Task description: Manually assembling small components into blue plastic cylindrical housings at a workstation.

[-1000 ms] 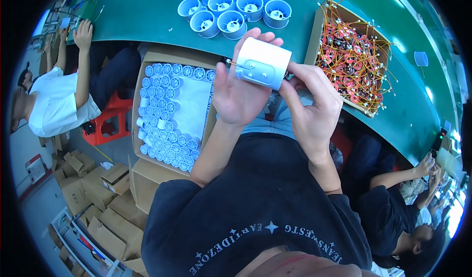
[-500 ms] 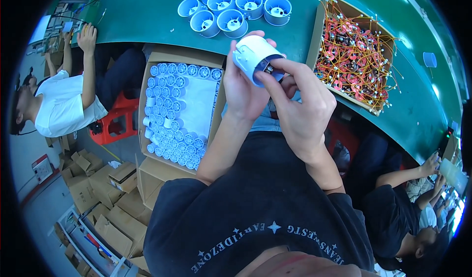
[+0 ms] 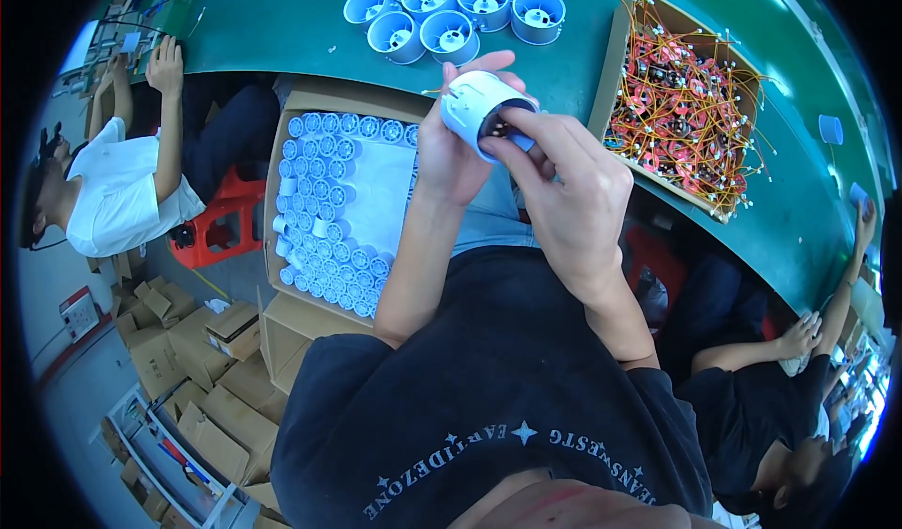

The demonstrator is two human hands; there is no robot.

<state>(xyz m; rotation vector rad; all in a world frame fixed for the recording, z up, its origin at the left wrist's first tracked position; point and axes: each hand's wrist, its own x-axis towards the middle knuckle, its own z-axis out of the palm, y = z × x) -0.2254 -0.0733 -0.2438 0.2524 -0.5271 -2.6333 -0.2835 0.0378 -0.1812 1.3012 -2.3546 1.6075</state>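
Observation:
My left hand (image 3: 442,161) is wrapped round a pale round plastic housing (image 3: 473,101), tilted so that its open mouth faces me and to the right. Thumb and fingers of my right hand (image 3: 584,186) reach into that mouth, closed together. Inside the housing are dark parts with small brass-coloured bits; what the right fingers pinch is mostly hidden by them. A thin orange wire end (image 3: 430,91) sticks out beside my left hand. Just beyond my hands, several similar housings (image 3: 449,38) stand mouth up on the green table (image 3: 301,36).
At the right, a cardboard tray (image 3: 611,54) holds tangled orange-wired parts with red discs. An open carton (image 3: 272,210) of small white ribbed cylinders is at my left. Co-workers sit on both sides, near a red stool (image 3: 235,211). Flattened boxes (image 3: 211,350) lie lower left.
Both hands and the housing have shifted slightly left, and the housing is turned a little, showing brass-coloured bits inside. The right-hand co-worker's arm now stretches out over the table.

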